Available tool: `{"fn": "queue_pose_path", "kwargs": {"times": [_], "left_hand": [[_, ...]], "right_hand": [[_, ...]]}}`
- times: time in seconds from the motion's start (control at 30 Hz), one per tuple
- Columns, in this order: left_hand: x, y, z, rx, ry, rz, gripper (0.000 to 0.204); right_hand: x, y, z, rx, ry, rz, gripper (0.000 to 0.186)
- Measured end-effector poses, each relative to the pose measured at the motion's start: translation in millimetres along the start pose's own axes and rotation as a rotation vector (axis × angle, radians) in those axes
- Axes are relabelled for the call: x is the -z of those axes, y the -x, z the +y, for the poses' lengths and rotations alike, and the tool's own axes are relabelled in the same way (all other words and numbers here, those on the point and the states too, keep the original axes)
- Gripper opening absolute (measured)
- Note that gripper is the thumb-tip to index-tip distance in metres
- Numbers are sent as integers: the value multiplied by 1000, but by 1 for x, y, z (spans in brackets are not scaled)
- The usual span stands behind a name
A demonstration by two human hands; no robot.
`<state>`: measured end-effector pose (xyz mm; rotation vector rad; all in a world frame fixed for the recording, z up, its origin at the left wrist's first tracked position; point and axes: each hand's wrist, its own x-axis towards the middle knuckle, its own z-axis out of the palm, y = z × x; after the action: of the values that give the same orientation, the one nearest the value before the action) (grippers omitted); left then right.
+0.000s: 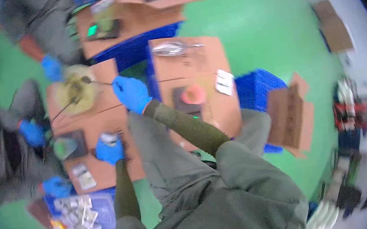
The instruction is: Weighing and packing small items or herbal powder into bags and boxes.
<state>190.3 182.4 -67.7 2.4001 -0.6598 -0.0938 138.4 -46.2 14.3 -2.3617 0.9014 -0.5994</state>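
My right hand (132, 93), in a blue glove, grips the thin handle of a spoon (103, 83). Its dark head (86, 80) is over a wide pale bowl (63, 103) with yellowish, darker-patched contents. My left hand (110, 150), also gloved in blue, is closed around a small whitish, silvery thing (109, 138), perhaps a packet; blur hides its exact kind. Left of that hand, a greenish cup (65, 148) stands on a dark scale (81, 144). A flat white packet (84, 176) lies near the cardboard's corner. Another long-handled utensil (62, 111) leans in the bowl.
Co-workers' gloved hands (52, 68) (32, 132) (57, 187) are around the bowl and cardboard. A blue bin (107, 209) holds several packets. To my right, a pink cup (193, 95) is on another scale (180, 101), beside a white card (224, 82). An open carton (287, 118) stands farther right.
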Motion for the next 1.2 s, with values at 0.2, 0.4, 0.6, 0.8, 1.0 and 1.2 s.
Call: {"fn": "queue_pose_path", "kwargs": {"times": [0.2,0.4,0.6,0.8,1.0,1.2], "left_hand": [[-52,6,-41,-10,-199,61,60],[-54,-1,-76,102,164,90,66],[4,29,58,-257,608,-75,70],[74,85,185,-526,533,-433,69],[63,113,224,-906,319,-548,65],[48,138,216,-980,189,-608,56]], "right_hand": [[166,142,109,-337,-385,554,15],[149,292,246,-705,156,469,26],[138,327,255,-531,685,549,26],[221,253,78,-579,-583,239,26],[246,264,0,-69,-659,148,24],[250,299,5,-130,-448,194,15]]}}
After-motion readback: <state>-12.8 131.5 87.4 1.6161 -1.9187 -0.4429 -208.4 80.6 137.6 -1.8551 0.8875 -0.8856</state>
